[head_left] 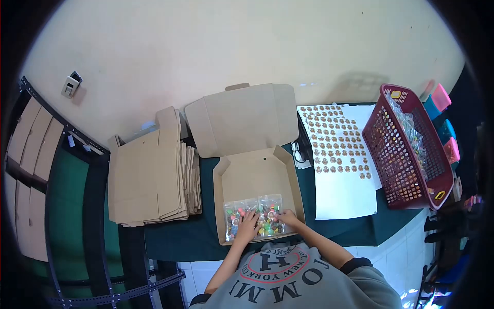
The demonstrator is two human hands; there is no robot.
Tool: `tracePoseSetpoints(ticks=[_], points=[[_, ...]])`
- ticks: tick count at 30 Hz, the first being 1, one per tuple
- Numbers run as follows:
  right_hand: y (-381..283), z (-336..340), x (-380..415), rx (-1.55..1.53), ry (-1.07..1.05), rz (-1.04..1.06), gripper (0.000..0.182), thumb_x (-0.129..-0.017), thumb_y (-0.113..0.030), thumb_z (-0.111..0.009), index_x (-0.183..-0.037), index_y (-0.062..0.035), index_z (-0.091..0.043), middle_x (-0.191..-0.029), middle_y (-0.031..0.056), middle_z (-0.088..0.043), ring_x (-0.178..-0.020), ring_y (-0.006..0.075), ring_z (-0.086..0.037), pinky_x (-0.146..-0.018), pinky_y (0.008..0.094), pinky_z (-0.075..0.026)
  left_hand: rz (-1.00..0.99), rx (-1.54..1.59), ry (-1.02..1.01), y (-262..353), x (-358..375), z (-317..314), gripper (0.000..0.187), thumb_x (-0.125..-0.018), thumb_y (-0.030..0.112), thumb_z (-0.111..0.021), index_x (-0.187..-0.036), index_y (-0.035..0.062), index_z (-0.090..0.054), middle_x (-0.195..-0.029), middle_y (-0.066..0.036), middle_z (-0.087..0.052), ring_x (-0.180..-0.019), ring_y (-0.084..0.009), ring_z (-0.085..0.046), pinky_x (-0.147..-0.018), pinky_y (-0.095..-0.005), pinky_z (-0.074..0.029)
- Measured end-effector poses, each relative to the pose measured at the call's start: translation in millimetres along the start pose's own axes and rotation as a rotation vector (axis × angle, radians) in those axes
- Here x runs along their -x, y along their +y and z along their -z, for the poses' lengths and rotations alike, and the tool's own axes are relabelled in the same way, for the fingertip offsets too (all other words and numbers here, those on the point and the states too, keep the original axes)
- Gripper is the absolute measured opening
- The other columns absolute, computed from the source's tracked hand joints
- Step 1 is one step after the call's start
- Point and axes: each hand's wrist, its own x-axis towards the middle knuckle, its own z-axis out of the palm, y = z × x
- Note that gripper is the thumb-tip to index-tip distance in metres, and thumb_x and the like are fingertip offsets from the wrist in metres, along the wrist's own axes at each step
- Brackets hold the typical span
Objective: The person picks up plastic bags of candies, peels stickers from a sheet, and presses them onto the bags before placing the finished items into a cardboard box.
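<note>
An open cardboard box (252,175) lies in front of me, its lid (242,118) raised at the back. Two clear bags of colourful pieces lie side by side along its near edge. My left hand (248,226) rests with fingers spread on the left bag (234,212), at its inner side. At the right edge of the right bag (269,226) is my right hand (289,219), its fingers drawn together against the plastic; whether they pinch it is too small to tell.
Stacked flat cardboard (146,180) stands at the left. Sticker sheets (342,190) lie to the right, beside a tall maroon basket (396,159) holding more clear bags (414,139). A dark green cloth (180,242) covers the table. Shelving stands far left.
</note>
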Motion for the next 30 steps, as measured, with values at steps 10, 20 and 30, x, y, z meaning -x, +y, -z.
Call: tracePoseSetpoints(ticks=[10,20,30], points=[[-41.5,-25.3,37.5,0.804,0.322,0.417,0.061,-0.065,-0.013,-0.069,-0.116,-0.0025,-0.037,-0.105,0.0234,-0.041,-0.095,0.0393,-0.048,-0.081,0.0413,-0.043,0.016,-0.116,-0.022,16.2,-9.6,6.6,0.071,-0.067,0.024,-0.068,-0.129,0.0129,-0.035,-0.135,-0.013,-0.028,-0.127,-0.0310,-0.024,-0.099,-0.0536,-0.018],[-32.8,-14.4,41.5,0.591,0.135,0.499,0.047,-0.065,-0.013,-0.068,-0.107,-0.0019,-0.048,-0.098,0.0216,-0.048,-0.094,0.0361,-0.049,-0.081,0.0399,-0.042,0.058,-0.103,-0.053,12.7,-7.0,-6.8,0.058,-0.071,0.020,-0.057,-0.126,0.0134,-0.040,-0.137,-0.013,-0.025,-0.128,-0.0310,-0.022,-0.098,-0.0576,-0.016],[-48.8,46.8,108.8,-0.016,0.153,0.477,0.016,-0.078,-0.016,-0.062,-0.079,0.0001,-0.061,-0.079,0.0076,-0.057,-0.069,0.0087,-0.052,-0.059,0.0227,-0.042,-0.021,0.173,0.124,22.7,2.9,1.6,0.044,-0.069,0.016,-0.065,-0.110,0.0034,-0.052,-0.121,-0.023,-0.041,-0.109,-0.0371,-0.044,-0.091,-0.0372,-0.037]])
